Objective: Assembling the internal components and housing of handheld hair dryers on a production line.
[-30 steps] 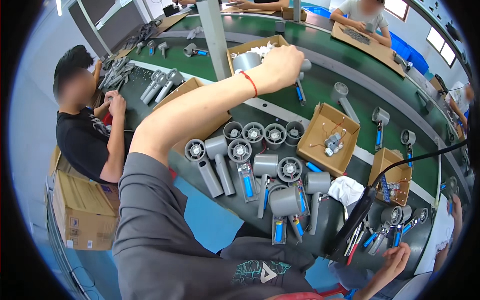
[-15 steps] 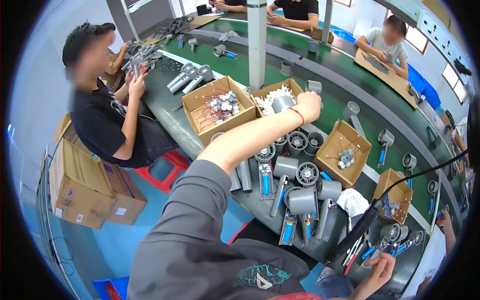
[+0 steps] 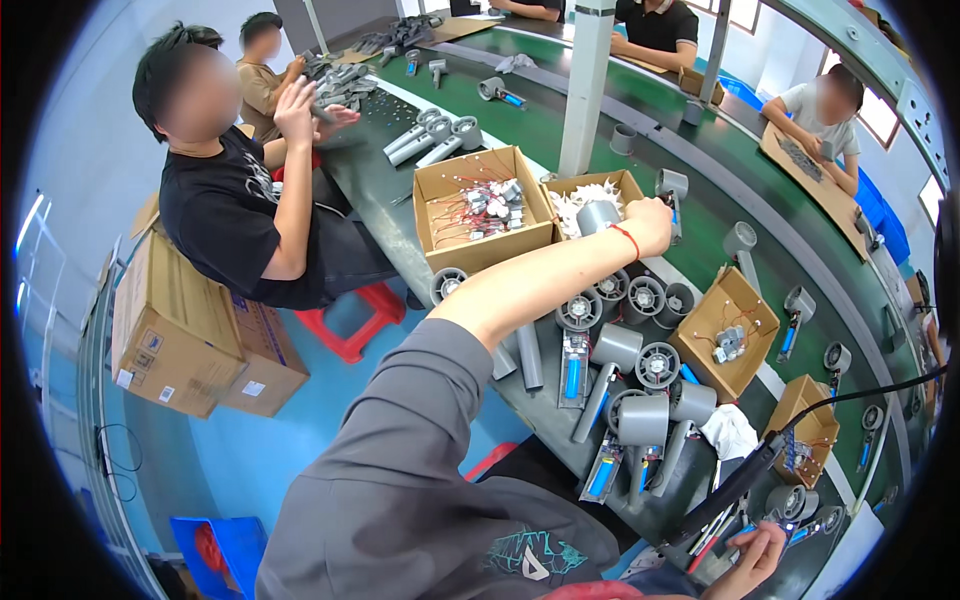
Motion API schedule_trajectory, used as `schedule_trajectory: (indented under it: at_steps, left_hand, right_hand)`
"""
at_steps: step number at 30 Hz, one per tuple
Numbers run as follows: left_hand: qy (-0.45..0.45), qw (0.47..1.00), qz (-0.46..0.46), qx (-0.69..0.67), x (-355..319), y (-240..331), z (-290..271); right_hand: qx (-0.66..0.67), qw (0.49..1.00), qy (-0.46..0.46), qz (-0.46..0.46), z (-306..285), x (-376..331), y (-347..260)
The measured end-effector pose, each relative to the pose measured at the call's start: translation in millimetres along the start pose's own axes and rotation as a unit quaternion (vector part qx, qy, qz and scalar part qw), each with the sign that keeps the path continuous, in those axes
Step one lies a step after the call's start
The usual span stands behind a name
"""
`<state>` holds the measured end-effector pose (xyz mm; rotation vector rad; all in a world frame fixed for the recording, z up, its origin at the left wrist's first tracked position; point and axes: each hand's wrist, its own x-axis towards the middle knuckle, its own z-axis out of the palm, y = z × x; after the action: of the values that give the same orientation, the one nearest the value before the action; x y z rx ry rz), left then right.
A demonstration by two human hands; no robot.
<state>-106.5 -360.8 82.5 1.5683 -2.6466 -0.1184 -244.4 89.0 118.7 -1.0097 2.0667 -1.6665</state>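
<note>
My left arm, in a grey sleeve with a red cord at the wrist, stretches across the bench. My left hand [image 3: 648, 227] is closed at the handle of a grey handheld fan [image 3: 672, 184] on the green belt; a blue cell shows in its handle. The fingertips are partly hidden. Low at the right, my right hand [image 3: 757, 558] has its fingers curled together beside fan parts [image 3: 788, 502] with blue cells; what it pinches cannot be made out. Under my left forearm lie several grey fan bodies [image 3: 658, 365], some with open handles showing blue cells.
Cardboard boxes hold wired motors [image 3: 490, 205], white pieces [image 3: 585, 200] and small grey parts [image 3: 730, 343]. A metal post [image 3: 585, 100] rises behind them. A black cable [image 3: 850, 395] crosses at the right. A co-worker [image 3: 225, 200] sits at the left; others work across the belt.
The whole view has shifted, so the bench appears farther right and lower. My left hand sits slightly left of the fan, and its blue cell now shows. The left co-worker's hands have risen.
</note>
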Motion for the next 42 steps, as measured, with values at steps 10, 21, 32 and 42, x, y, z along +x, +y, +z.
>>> schedule_trajectory:
  at_steps: [10,21,32,42]
  left_hand:
    - [0.114,0.972,0.154,-0.134,-51.5,-6.5,-47.1]
    - [0.092,0.924,-0.112,-0.354,-307.6,-112.9,-30.7]
    - [0.125,0.856,-0.132,-0.483,-310.7,-112.1,33.4]
    - [0.069,0.805,-0.196,-0.556,-293.2,-110.6,36.2]
  right_hand:
    - [-0.065,0.972,-0.211,-0.086,57.0,14.7,-32.2]
    - [-0.238,0.800,-0.461,-0.301,201.9,69.1,-129.8]
    - [-0.360,0.686,-0.460,-0.434,419.1,141.3,-81.7]
    - [-0.205,0.767,-0.322,-0.516,441.5,126.5,-48.8]
